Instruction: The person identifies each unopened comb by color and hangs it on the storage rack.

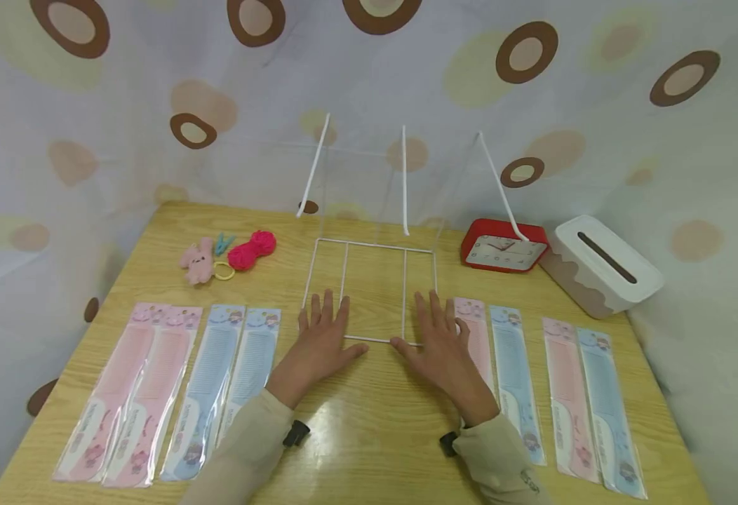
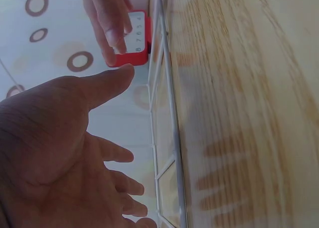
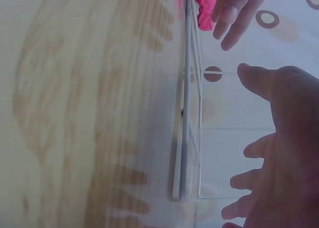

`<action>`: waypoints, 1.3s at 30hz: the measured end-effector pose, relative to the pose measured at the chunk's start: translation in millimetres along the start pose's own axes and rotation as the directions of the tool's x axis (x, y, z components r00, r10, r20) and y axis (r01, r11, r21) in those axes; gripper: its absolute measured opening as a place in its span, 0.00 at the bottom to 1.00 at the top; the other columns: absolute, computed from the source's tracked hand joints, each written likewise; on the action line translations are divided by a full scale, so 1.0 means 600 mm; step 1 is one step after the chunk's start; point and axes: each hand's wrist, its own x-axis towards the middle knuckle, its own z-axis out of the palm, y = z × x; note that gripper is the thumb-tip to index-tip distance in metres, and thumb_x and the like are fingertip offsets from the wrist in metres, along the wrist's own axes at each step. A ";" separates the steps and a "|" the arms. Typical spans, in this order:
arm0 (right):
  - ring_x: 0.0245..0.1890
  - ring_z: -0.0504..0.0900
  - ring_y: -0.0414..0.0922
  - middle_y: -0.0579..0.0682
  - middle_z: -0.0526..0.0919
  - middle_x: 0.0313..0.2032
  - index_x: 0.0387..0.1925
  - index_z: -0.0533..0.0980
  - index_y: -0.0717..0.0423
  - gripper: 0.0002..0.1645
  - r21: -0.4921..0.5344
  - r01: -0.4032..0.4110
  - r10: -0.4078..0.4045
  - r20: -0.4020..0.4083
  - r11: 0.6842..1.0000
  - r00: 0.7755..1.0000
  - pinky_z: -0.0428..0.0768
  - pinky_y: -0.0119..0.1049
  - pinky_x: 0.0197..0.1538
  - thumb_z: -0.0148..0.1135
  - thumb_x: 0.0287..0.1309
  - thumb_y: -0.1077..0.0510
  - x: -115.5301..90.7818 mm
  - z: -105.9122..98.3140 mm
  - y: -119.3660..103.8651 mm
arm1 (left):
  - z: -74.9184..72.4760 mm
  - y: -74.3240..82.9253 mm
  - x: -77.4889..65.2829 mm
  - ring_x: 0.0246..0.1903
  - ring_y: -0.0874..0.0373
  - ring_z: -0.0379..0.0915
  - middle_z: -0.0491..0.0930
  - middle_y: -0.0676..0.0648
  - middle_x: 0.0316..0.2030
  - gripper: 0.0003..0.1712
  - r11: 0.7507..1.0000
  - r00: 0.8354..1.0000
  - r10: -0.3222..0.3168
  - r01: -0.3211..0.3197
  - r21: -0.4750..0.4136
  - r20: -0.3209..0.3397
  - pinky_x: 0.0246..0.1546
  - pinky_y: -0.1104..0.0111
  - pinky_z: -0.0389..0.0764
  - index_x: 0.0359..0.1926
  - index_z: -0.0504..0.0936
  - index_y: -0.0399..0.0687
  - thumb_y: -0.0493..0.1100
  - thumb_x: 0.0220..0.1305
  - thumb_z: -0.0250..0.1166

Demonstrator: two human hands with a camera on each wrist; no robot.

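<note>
Right at the centre of the frame stands a white wire rack [image 1: 375,245], its square base low over the wooden table [image 1: 369,449] and three prongs slanting in the upper centre. Over the near part of that base, the left hand [image 1: 320,348] lies left of centre and the right hand [image 1: 441,351] right of centre, palms down. Both have their fingers spread apart and grip nothing; whether any fingertip touches the wires, I cannot tell. Each wrist comes out of a beige sleeve [image 1: 243,449] from the bottom edge.

Just beside the right hand, at centre right, a packaged pink comb [image 1: 473,330] lies partly hidden, with a blue comb [image 1: 513,372] next to it; farther to the lower right are another pink and blue pair. At lower left lie two pink combs and two blue ones, also in clear packets.

Beyond, left of the rack, a pink plush toy [image 1: 198,261], a yellow ring [image 1: 224,271], a blue clip [image 1: 222,244] and a bundle of hot-pink yarn [image 1: 252,250] sit close together. To the right of the rack, a red clock [image 1: 504,245] stands just beside a white-topped tissue box [image 1: 615,263]. A pale cloth [image 1: 369,77] patterned with brown rings fills the top.
</note>
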 end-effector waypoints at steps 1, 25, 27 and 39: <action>0.75 0.42 0.71 0.63 0.47 0.77 0.79 0.47 0.53 0.56 -0.002 0.000 0.000 0.001 1.000 1.000 0.50 0.71 0.66 0.56 0.64 0.30 0.000 0.001 0.000 | 0.000 0.000 0.000 0.74 0.26 0.31 0.39 0.26 0.75 0.53 1.000 1.000 -0.001 0.001 0.002 0.004 0.69 0.34 0.43 0.77 0.51 0.34 0.61 0.67 0.64; 0.62 0.72 0.65 0.66 0.74 0.63 0.68 0.67 0.65 0.39 0.057 0.016 -0.030 0.263 0.998 0.964 0.69 0.64 0.62 0.66 0.63 0.49 0.025 -0.125 0.132 | -0.083 -0.070 0.031 0.75 0.29 0.33 0.40 0.28 0.76 0.57 0.981 0.992 -0.009 -0.015 0.192 0.124 0.69 0.34 0.43 0.76 0.49 0.31 0.64 0.65 0.65; 0.62 0.72 0.65 0.67 0.73 0.63 0.69 0.66 0.66 0.42 0.070 0.006 -0.027 0.294 0.998 0.955 0.70 0.64 0.62 0.69 0.60 0.48 0.036 -0.124 0.158 | -0.086 -0.080 0.035 0.75 0.29 0.36 0.42 0.28 0.76 0.59 0.973 0.990 -0.004 -0.029 0.228 0.142 0.69 0.34 0.45 0.75 0.50 0.28 0.65 0.63 0.66; 0.63 0.59 0.73 0.72 0.63 0.66 0.62 0.69 0.66 0.60 -0.104 0.002 0.030 0.300 0.995 0.953 0.55 0.77 0.60 0.79 0.36 0.32 0.074 -0.108 0.208 | -0.076 -0.123 0.061 0.76 0.33 0.35 0.41 0.33 0.77 0.65 0.969 0.972 0.001 -0.058 0.240 0.233 0.71 0.37 0.43 0.77 0.44 0.32 0.70 0.60 0.64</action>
